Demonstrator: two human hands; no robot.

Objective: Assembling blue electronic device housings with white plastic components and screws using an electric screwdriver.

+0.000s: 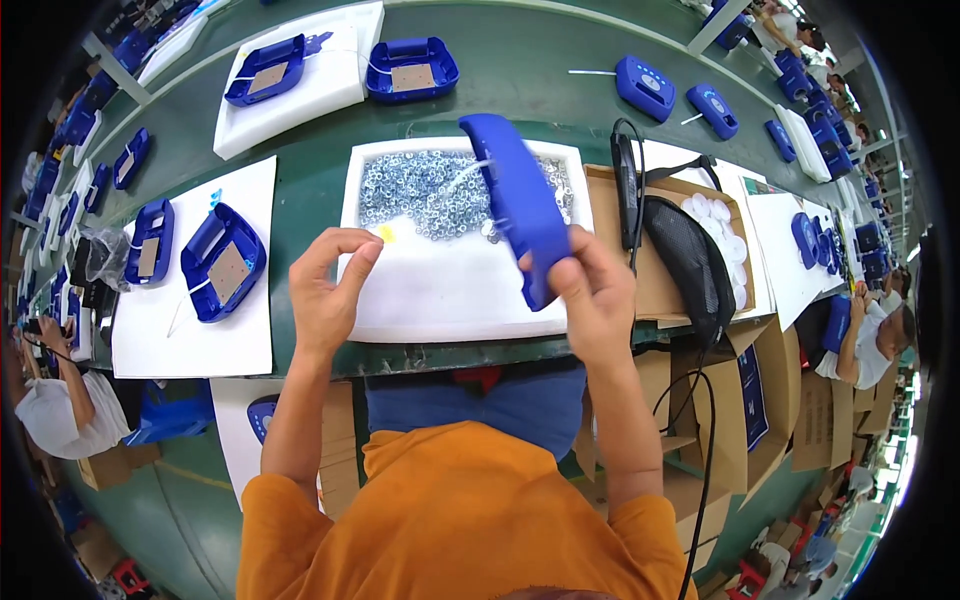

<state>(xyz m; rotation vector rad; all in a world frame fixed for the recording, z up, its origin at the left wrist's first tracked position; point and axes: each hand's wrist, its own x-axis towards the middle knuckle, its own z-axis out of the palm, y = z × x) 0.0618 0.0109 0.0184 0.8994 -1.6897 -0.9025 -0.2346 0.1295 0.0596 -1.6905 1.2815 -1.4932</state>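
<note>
My right hand [598, 295] grips the lower end of a blue plastic housing [520, 195], tilted on edge above a white foam tray [440, 305]. A thin white wire [466, 172] sticks out from the housing's left side. The tray's far part holds many small metal nuts or washers [415, 185], partly hidden behind the housing. My left hand [328, 285] hovers at the tray's left edge, thumb and forefinger pinched together. Anything between those fingertips is too small to make out. Near them a small yellow patch [388, 233] shows on the tray.
To the left, blue housings [223, 262] with tan boards lie on a white sheet [190, 340]. A cardboard box [655, 290] at right holds white round parts [715, 225], a black mesh pouch [680, 265] and a cabled black tool [626, 180]. More housings [412, 70] lie across the bench.
</note>
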